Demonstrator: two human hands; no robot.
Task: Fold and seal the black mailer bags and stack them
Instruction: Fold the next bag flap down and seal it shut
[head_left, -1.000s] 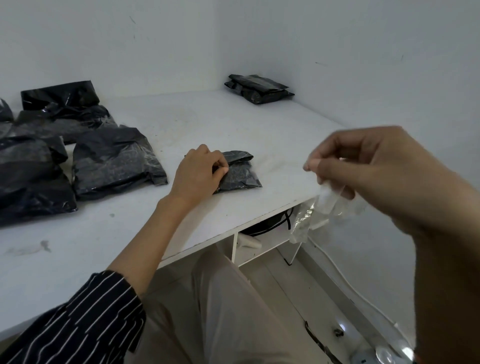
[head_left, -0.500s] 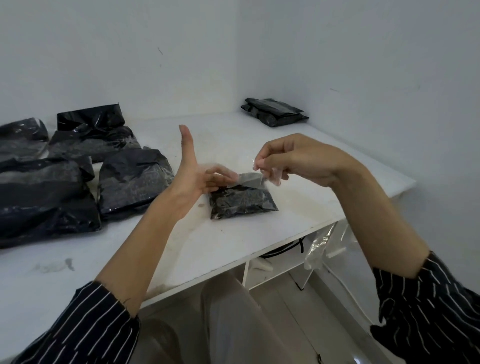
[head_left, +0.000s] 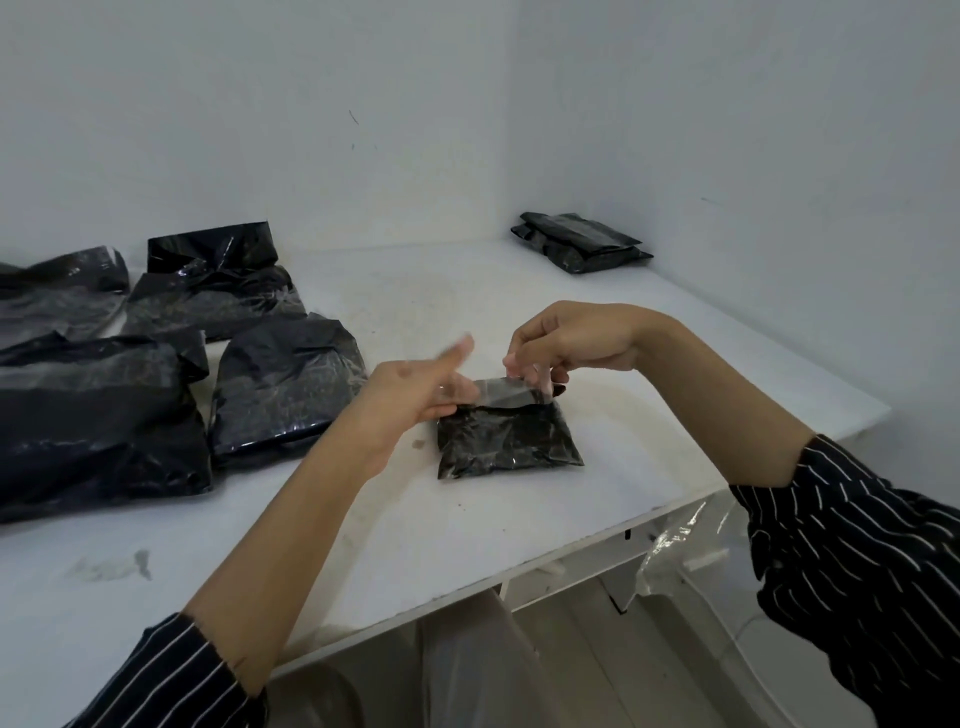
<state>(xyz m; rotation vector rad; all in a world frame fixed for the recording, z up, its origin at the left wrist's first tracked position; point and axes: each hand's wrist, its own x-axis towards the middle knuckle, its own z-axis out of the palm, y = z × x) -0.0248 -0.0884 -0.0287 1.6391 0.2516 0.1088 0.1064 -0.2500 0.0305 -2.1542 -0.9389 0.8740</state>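
A small folded black mailer bag (head_left: 506, 441) lies on the white table (head_left: 467, 519) near its front edge. Its grey flap (head_left: 501, 397) stands up along the far edge. My right hand (head_left: 566, 345) pinches the flap's right end from above. My left hand (head_left: 415, 387) holds the flap's left end with its fingers, thumb stretched out and blurred. A stack of sealed black bags (head_left: 579, 241) rests in the far corner by the wall. Several larger unfolded black bags (head_left: 280, 387) lie at the left.
White walls close the table at the back and right. A clear plastic bag (head_left: 675, 545) hangs under the table's front right edge. More black bags (head_left: 93, 415) fill the left side. My legs are under the front edge.
My right hand came back from the table's right side and took the flap. My left hand lifted off the bag and now holds the flap's left end. The view has tilted down.
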